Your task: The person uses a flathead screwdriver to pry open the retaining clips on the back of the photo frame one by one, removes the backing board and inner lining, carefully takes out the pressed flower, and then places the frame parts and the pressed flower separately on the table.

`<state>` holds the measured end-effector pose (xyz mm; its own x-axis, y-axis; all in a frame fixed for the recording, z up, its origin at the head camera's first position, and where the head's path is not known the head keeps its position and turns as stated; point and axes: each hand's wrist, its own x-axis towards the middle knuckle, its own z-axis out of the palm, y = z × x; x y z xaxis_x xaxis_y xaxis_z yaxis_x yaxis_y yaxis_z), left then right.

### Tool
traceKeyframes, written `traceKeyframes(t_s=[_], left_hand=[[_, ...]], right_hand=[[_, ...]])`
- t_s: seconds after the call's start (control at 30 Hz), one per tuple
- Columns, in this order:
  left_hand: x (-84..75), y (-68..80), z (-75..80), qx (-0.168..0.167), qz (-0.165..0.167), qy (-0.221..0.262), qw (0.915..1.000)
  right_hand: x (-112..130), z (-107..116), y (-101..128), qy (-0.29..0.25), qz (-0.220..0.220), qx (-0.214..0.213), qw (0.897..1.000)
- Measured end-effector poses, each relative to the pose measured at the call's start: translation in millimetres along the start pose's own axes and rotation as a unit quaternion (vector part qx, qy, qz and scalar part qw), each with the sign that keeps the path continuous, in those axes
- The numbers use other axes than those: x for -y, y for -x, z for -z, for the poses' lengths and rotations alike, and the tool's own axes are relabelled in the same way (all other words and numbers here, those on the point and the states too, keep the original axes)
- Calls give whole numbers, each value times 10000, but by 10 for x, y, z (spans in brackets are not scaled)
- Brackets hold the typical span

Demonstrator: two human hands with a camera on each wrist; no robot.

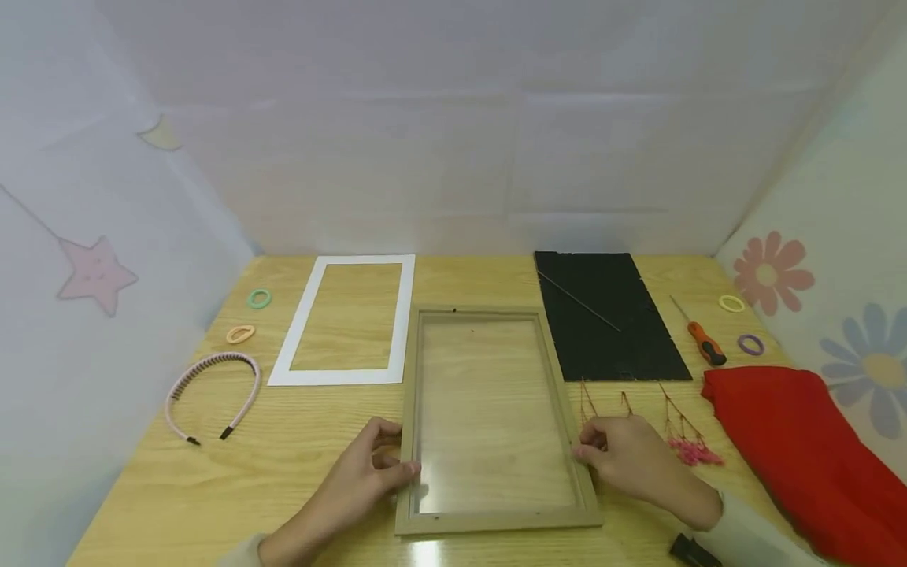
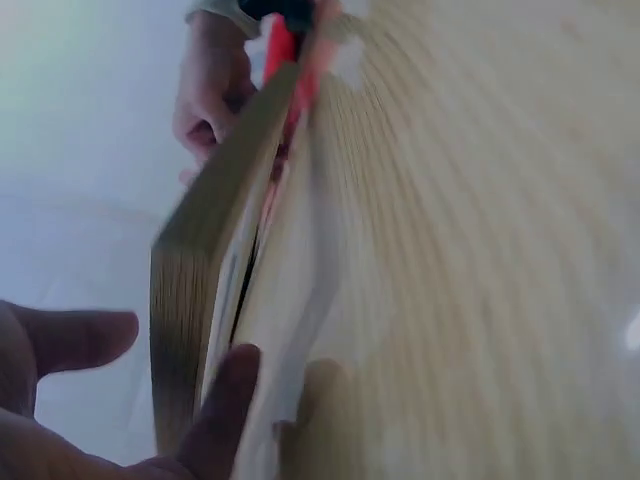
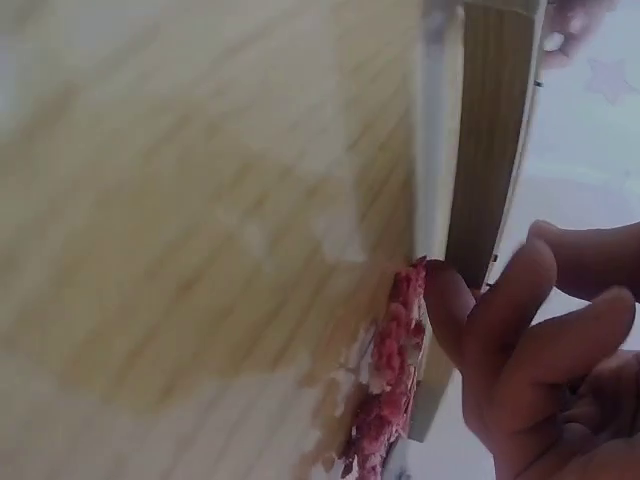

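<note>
Gripping frame (image 1: pixel 489 417) sides | left hand (image 1: pixel 364 468), right hand (image 1: pixel 623 457) fingers pinching | long axis pointing away

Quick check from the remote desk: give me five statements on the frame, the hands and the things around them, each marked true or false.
1. Both hands touch the frame. True: the left hand is at its left rail, the right hand at its right rail.
2. The white mat lies inside the frame. False: it lies on the table, left of the frame.
3. The screwdriver lies right of the black backing board. True.
4. The headband sits on the red cloth. False: it lies at the table's left side, far from the cloth.
5. The dried flowers lie left of the frame. False: they lie right of it, by the right hand.
</note>
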<state>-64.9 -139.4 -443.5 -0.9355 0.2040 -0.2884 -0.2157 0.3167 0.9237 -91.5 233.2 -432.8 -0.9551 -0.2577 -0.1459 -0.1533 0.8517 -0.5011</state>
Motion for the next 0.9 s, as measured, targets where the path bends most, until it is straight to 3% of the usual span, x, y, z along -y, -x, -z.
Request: traceKeyframes(t_s=[0.1, 0.2, 0.3, 0.37, 0.47, 0.57, 0.6, 0.67, 0.73, 0.77, 0.83, 0.9], left_hand=[[16, -17, -16, 262, 153, 1009, 9944], [35, -28, -25, 263, 367, 1639, 9855], [40, -28, -25, 295, 551, 2172, 9741], [40, -22, -25, 365, 641, 2463, 9664], [36, -14, -27, 444, 769, 2889, 9532], [28, -17, -35, 428, 819, 3255, 9410], [24, -23, -39, 424, 826, 3395, 9360], [26, -37, -42, 462, 821, 3648, 9263], [32, -49, -44, 507, 808, 3876, 9169], [38, -50, -45, 527, 797, 3950, 9137], [57, -46, -50, 511, 783, 4042, 9099], [72, -35, -55, 453, 779, 4079, 9086]], right_hand=[[-17, 39, 12, -536, -127, 159, 9984], [-25, 73, 12, -1341, -326, 340, 9898], [-44, 78, 15, -2603, -677, 664, 9609], [-68, 58, 21, -3605, -848, 923, 9243], [-110, 5, 43, -5148, -1039, 1356, 8401], [-137, -40, 74, -6350, -1020, 1709, 7464], [-144, -49, 83, -6615, -946, 1807, 7217], [-152, -53, 97, -7001, -733, 1959, 6828], [-152, -45, 102, -7207, -559, 2059, 6596], [-152, -42, 105, -7250, -491, 2087, 6545], [-142, -50, 110, -7274, -458, 2080, 6523], [-129, -70, 105, -7216, -470, 2018, 6605]])
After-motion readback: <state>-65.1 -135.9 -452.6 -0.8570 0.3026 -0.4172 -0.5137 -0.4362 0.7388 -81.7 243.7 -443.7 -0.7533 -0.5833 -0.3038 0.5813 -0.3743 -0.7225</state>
